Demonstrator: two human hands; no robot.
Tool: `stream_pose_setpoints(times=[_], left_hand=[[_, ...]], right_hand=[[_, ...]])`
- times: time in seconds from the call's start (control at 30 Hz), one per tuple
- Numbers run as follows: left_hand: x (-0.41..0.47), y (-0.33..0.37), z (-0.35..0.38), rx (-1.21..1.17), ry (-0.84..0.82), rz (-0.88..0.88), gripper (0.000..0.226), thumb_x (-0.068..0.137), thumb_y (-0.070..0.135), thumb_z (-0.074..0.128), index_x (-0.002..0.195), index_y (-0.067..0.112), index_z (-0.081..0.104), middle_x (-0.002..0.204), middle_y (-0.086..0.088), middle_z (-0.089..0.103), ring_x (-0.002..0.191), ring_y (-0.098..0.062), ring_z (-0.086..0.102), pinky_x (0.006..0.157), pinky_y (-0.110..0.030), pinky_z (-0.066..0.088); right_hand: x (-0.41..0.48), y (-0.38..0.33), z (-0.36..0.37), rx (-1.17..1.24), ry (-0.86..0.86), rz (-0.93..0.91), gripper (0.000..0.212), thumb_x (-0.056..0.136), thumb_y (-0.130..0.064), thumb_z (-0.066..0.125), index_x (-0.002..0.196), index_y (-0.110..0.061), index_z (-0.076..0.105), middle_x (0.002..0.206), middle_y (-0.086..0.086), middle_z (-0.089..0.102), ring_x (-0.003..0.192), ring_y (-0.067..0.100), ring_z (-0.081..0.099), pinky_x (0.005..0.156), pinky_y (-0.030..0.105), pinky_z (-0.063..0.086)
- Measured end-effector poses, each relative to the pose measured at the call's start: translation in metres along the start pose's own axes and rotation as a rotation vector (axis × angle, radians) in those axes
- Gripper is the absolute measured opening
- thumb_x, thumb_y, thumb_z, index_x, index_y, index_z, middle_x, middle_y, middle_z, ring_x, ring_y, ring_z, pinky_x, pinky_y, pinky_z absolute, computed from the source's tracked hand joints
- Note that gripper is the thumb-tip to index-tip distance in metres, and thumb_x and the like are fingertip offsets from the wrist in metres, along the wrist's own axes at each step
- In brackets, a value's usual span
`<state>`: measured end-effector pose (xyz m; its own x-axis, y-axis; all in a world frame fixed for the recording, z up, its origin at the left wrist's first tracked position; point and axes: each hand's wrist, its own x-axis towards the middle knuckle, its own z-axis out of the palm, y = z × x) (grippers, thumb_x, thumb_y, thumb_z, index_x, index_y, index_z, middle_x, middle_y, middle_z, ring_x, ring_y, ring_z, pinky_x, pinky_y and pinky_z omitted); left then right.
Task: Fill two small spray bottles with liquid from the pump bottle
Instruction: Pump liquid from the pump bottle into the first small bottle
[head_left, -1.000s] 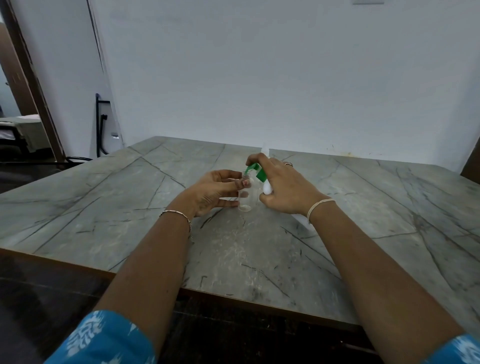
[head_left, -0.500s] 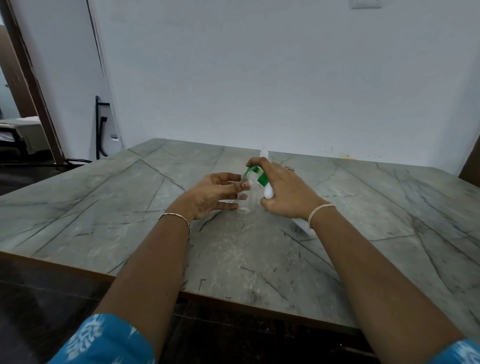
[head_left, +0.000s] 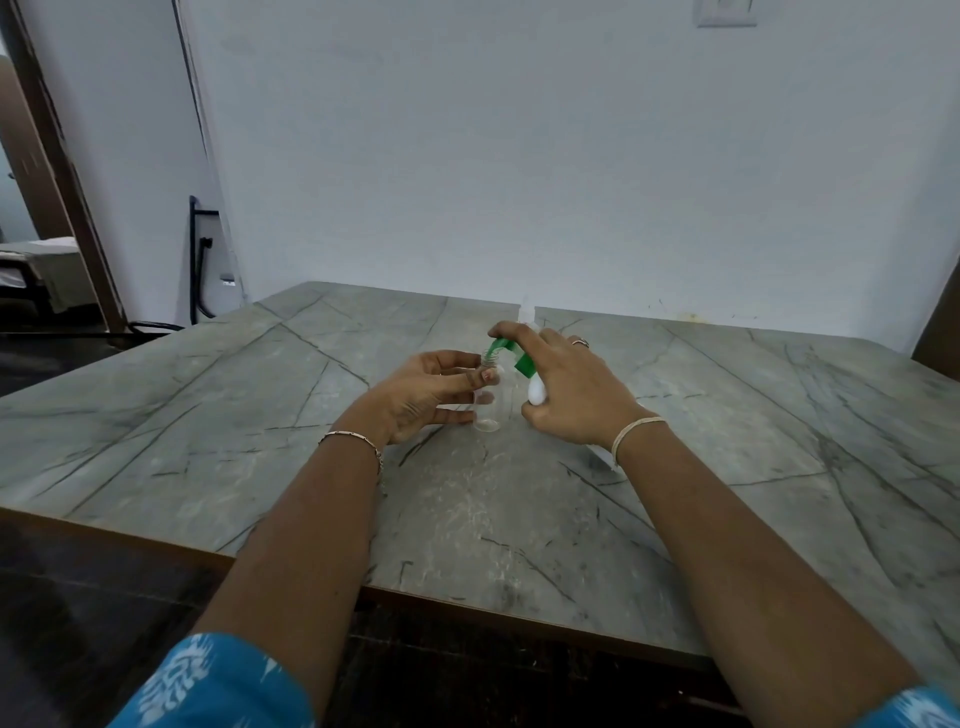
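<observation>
- Where's the small clear plastic spray bottle (head_left: 489, 413)?
- Upright on the grey veined stone worktop (head_left: 249, 415), inside the left grip (head_left: 421, 400). The thumb is high and the fingers are curled round its side. The cap is off and the threaded neck is bare.
- And the right grip (head_left: 571, 395)?
- Wrapped round the white pump bottle with a green pump head (head_left: 536, 391), which is tilted, base toward the wrist. The forefinger lies on the green head, and the spout reaches left from that grip to just over the small bottle's neck.
- Any liquid in the small one?
- Cannot tell - it looks clear throughout.
- Anything else?
- A pale slim thing (head_left: 525, 314) just beyond the right grip, too faint to name.
</observation>
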<state>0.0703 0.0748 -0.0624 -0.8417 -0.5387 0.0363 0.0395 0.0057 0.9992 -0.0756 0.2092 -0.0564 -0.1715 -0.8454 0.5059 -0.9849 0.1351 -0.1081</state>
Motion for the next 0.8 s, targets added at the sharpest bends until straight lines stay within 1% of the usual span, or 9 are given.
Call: stream_pose_setpoints(times=[0.1,0.2,0.27,0.37,0.47,0.53,0.67,0.8], left_hand=[[0.0,-0.0003,0.0003,0.013,-0.001,0.005,0.051,0.07,0.021,0.075,0.117,0.007,0.061,0.116,-0.014,0.069,0.101,-0.023,0.069,0.074,-0.033,0.059],[0.0014,-0.0012,-0.0005,0.022,-0.005,0.007,0.054,0.068,0.024,0.076,0.117,0.008,0.061,0.116,-0.013,0.069,0.103,-0.023,0.068,0.076,-0.034,0.059],[0.0013,-0.001,-0.0011,0.021,-0.007,0.012,0.053,0.069,0.024,0.076,0.117,0.008,0.062,0.116,-0.013,0.069,0.103,-0.023,0.068,0.073,-0.032,0.059],[0.0016,-0.0013,-0.0012,0.012,-0.009,0.017,0.056,0.068,0.024,0.076,0.119,0.006,0.061,0.116,-0.013,0.069,0.102,-0.023,0.069,0.07,-0.031,0.058],[0.002,-0.0016,-0.0016,0.015,-0.009,0.016,0.058,0.069,0.023,0.076,0.122,0.005,0.06,0.117,-0.013,0.069,0.1,-0.022,0.069,0.071,-0.031,0.058],[0.0014,-0.0013,-0.0013,0.015,-0.009,0.015,0.058,0.069,0.024,0.076,0.121,0.005,0.06,0.116,-0.013,0.069,0.1,-0.022,0.069,0.071,-0.031,0.058],[0.0004,-0.0007,-0.0007,0.017,-0.011,0.02,0.057,0.068,0.024,0.076,0.12,0.006,0.061,0.116,-0.012,0.069,0.1,-0.021,0.069,0.07,-0.03,0.058],[0.0009,-0.0008,-0.0004,0.013,-0.015,0.013,0.053,0.074,0.021,0.074,0.122,0.005,0.059,0.118,-0.014,0.068,0.1,-0.021,0.069,0.068,-0.029,0.057]], right_hand=[[0.0022,-0.0016,0.0001,0.05,0.014,0.001,0.069,0.071,-0.02,0.063,0.128,-0.039,0.028,0.114,0.002,0.055,0.091,0.028,0.055,0.083,0.047,0.052],[0.0044,-0.0029,0.0008,0.061,0.023,0.008,0.065,0.07,-0.02,0.063,0.124,-0.036,0.03,0.115,0.002,0.055,0.09,0.027,0.056,0.082,0.047,0.052],[0.0042,-0.003,0.0019,0.06,0.03,0.009,0.066,0.07,-0.021,0.063,0.126,-0.037,0.03,0.115,0.001,0.055,0.091,0.027,0.055,0.083,0.046,0.051],[0.0008,-0.0014,0.0011,0.02,0.018,0.006,0.076,0.072,-0.021,0.064,0.135,-0.041,0.027,0.116,0.002,0.054,0.092,0.027,0.053,0.084,0.043,0.051],[-0.0022,-0.0002,-0.0017,0.008,0.014,0.015,0.082,0.073,-0.021,0.062,0.141,-0.045,0.023,0.112,0.002,0.053,0.092,0.028,0.051,0.081,0.042,0.049],[-0.0024,-0.0003,-0.0016,0.01,0.007,0.017,0.083,0.073,-0.021,0.062,0.141,-0.046,0.022,0.111,0.002,0.053,0.092,0.029,0.051,0.081,0.043,0.05],[0.0007,-0.0015,-0.0004,0.07,-0.01,0.027,0.076,0.071,-0.019,0.064,0.132,-0.042,0.026,0.114,0.003,0.055,0.09,0.028,0.053,0.082,0.045,0.051],[0.0042,-0.0039,0.0007,0.113,0.011,0.037,0.065,0.07,-0.019,0.063,0.124,-0.037,0.031,0.114,0.002,0.056,0.091,0.028,0.055,0.083,0.046,0.05]])
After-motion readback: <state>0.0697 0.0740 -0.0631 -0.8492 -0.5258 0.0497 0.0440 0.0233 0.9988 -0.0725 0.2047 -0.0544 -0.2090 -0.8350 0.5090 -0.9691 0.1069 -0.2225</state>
